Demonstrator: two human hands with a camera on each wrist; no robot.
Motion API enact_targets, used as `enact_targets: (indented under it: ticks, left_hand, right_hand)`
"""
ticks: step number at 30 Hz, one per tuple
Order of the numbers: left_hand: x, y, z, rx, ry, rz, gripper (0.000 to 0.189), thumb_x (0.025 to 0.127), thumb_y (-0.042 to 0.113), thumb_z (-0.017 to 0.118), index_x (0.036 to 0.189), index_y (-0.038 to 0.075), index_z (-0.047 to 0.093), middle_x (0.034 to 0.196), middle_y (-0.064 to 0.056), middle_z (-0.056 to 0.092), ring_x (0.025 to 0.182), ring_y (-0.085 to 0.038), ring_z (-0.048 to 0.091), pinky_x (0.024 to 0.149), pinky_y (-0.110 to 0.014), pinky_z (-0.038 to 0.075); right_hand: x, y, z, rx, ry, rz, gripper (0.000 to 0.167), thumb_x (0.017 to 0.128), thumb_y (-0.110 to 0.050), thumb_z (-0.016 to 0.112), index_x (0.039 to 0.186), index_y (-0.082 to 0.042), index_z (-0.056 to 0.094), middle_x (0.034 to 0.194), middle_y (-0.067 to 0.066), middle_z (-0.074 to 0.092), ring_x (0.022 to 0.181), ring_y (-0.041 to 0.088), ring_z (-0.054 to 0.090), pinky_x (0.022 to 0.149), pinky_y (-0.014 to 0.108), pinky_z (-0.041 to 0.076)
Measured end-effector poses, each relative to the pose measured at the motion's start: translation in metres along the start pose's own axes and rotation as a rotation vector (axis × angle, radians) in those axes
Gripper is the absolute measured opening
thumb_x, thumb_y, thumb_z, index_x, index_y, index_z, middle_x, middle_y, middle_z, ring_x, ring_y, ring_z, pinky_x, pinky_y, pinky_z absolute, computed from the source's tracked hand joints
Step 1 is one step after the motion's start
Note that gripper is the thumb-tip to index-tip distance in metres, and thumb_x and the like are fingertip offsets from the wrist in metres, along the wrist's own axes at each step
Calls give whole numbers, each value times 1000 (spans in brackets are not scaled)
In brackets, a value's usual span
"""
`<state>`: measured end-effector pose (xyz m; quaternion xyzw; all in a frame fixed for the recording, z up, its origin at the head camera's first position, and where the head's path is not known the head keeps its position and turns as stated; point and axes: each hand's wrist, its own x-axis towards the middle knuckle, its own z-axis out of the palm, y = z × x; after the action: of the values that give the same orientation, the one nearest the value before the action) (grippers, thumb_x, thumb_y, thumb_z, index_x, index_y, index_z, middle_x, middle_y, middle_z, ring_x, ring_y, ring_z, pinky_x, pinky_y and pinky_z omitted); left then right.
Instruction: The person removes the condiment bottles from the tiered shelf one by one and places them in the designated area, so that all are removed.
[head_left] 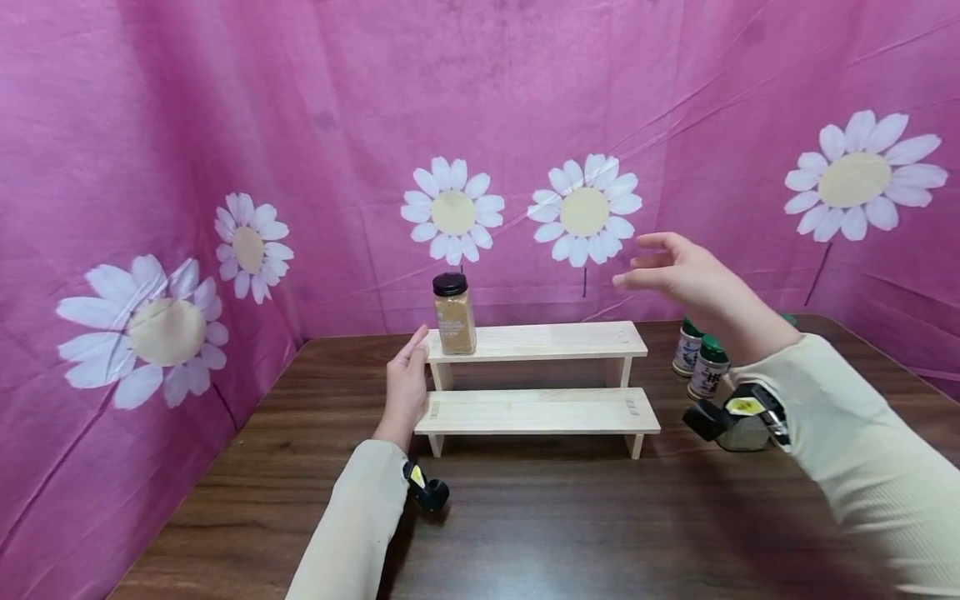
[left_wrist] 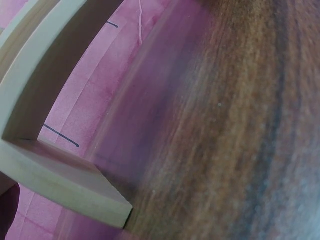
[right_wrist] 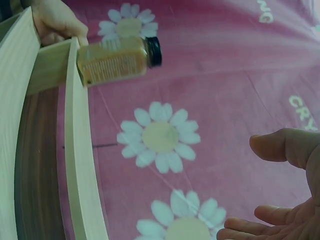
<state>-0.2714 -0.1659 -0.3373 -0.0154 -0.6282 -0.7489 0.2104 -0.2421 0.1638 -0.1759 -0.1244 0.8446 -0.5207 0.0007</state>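
Observation:
A two-step wooden display rack (head_left: pixel 536 412) stands on the brown table. My left hand (head_left: pixel 406 385) grips its left end, by the upper board. Close to those fingers, a clear spice jar (head_left: pixel 455 321) with a black lid and tan powder stands upright on the left end of the upper step. The right wrist view also shows this spice jar (right_wrist: pixel 116 62) beside my left hand (right_wrist: pixel 59 21). Up in the air right of the rack is my right hand (head_left: pixel 686 279), thumb and fingers apart with nothing between them. The left wrist view holds mostly the rack's end (left_wrist: pixel 65 182) and tabletop.
Small shaker bottles with green caps (head_left: pixel 708 367) stand right of the rack, partly behind my right forearm. Another container (head_left: pixel 742 435) shows below that wrist. A pink cloth with white daisies (head_left: pixel 495 100) hangs behind the table (head_left: pixel 247 492).

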Motion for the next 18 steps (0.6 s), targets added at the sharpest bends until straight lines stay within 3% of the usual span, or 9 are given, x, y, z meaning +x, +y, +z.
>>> enact_targets:
  ticks: [7, 18]
  left_hand:
    - [1, 0, 1, -8, 5, 0, 38, 96, 6, 41, 132, 1, 49, 140, -13, 44, 131, -20, 37, 110, -31, 31]
    - [-2, 1, -1, -9, -12, -49, 38, 97, 9, 39, 134, 6, 48, 142, -11, 41, 130, -19, 37, 108, -36, 33]
  right_hand:
    - [10, -10, 27, 48, 12, -24, 79, 84, -17, 66, 145, -2, 19, 135, 25, 40, 122, 34, 40, 109, 49, 27]
    - [18, -20, 75, 263, 0, -32, 71, 82, -8, 65, 141, 2, 27, 136, 24, 41, 126, 32, 40, 109, 42, 30]
